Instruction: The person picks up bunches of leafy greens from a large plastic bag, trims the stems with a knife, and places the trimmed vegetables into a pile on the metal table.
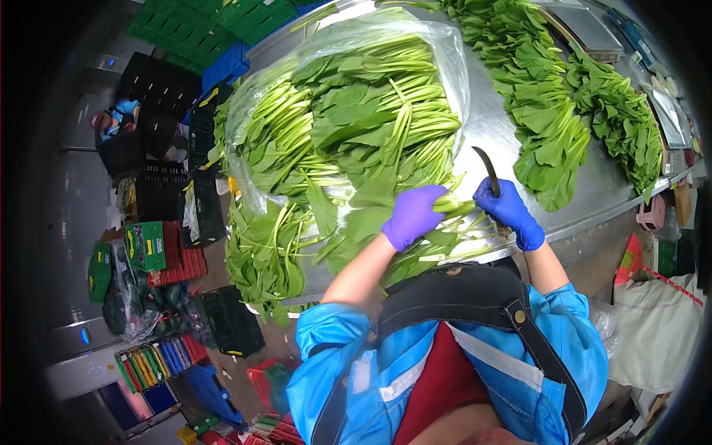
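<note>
Head view only. Our left hand [412, 215], in a purple glove, is closed round a small bunch of pale-stemmed green leafy stalks [454, 204] and holds it at the near edge of the shiny steel table [489, 126], stem ends toward the right hand. Our right hand [510, 211], in a blue glove, is fisted on a dark curved-blade knife [488, 169], blade up and just beside those stem ends. We judge the step as trimming stalk ends. A cut here calls for keeping the blade clear of the left fingers. Behind the hands lies a big clear plastic bag of long-stemmed greens [356, 111]. Rows of loose green leaves [545, 96] lie far right on the table. A person in a blue top [115, 122] sits well apart, far left.
</note>
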The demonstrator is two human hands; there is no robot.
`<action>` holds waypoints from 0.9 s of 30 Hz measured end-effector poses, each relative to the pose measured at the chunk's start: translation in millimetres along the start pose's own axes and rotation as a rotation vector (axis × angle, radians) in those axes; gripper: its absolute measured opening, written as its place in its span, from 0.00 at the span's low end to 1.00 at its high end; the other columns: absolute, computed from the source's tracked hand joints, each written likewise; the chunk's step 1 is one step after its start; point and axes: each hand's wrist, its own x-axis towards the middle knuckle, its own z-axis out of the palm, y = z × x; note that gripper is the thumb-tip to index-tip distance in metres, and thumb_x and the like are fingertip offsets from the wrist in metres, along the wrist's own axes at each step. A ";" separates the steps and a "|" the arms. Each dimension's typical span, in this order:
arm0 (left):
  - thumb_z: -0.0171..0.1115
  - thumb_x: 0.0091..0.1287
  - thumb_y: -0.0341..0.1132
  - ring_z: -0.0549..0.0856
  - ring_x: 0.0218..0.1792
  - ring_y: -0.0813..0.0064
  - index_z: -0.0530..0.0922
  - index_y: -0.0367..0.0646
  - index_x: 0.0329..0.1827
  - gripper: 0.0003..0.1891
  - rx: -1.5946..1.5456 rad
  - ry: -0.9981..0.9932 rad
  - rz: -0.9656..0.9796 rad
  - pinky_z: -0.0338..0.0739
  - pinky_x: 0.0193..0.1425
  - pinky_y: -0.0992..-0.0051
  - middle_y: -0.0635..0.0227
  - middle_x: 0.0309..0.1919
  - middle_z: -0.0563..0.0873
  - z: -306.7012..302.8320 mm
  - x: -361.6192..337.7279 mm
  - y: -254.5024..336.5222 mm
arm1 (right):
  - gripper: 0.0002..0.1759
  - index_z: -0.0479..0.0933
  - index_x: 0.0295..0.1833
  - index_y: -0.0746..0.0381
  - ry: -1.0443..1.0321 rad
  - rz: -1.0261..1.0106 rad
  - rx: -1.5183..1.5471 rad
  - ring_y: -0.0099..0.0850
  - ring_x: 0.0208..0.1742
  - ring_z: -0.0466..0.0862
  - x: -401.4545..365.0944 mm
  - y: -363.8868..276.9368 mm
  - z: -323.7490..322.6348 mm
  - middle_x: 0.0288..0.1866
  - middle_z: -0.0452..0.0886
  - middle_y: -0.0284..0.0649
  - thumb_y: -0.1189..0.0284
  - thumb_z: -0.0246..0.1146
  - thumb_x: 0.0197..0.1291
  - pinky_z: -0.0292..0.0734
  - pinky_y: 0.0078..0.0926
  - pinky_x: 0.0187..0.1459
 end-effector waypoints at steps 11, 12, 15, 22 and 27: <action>0.69 0.53 0.41 0.84 0.33 0.55 0.82 0.47 0.47 0.18 -0.092 -0.038 -0.125 0.78 0.37 0.67 0.54 0.32 0.84 19.1 1.7 8.6 | 0.16 0.79 0.50 0.57 0.259 -0.406 -0.398 0.41 0.29 0.82 -10.0 27.5 16.9 0.31 0.82 0.44 0.70 0.64 0.54 0.77 0.33 0.33; 0.68 0.53 0.40 0.84 0.33 0.54 0.82 0.47 0.46 0.17 -0.049 -0.060 -0.097 0.78 0.37 0.66 0.55 0.32 0.84 19.8 1.6 7.5 | 0.16 0.79 0.50 0.57 0.240 -0.404 -0.476 0.43 0.31 0.82 -10.6 30.2 19.6 0.32 0.82 0.45 0.70 0.63 0.53 0.77 0.35 0.34; 0.67 0.53 0.38 0.83 0.32 0.54 0.82 0.47 0.44 0.15 -0.009 -0.068 -0.034 0.77 0.36 0.65 0.56 0.31 0.84 21.2 -0.5 8.6 | 0.17 0.79 0.49 0.56 0.220 -0.376 -0.523 0.47 0.32 0.82 -9.6 38.8 25.2 0.33 0.82 0.47 0.70 0.63 0.51 0.77 0.38 0.34; 0.65 0.54 0.34 0.84 0.30 0.56 0.82 0.44 0.42 0.12 -0.056 -0.061 -0.001 0.77 0.35 0.67 0.56 0.30 0.84 20.0 -10.8 -6.8 | 0.13 0.82 0.45 0.56 0.150 -0.223 -0.610 0.44 0.32 0.83 -5.4 73.2 18.4 0.30 0.82 0.47 0.66 0.61 0.55 0.78 0.37 0.36; 0.67 0.51 0.34 0.84 0.33 0.55 0.83 0.43 0.42 0.14 -0.207 -0.064 -0.095 0.78 0.37 0.66 0.55 0.33 0.85 17.8 -7.9 -2.5 | 0.12 0.82 0.43 0.57 0.135 -0.199 -0.594 0.45 0.31 0.83 -5.1 62.4 19.9 0.30 0.83 0.48 0.64 0.61 0.56 0.78 0.38 0.37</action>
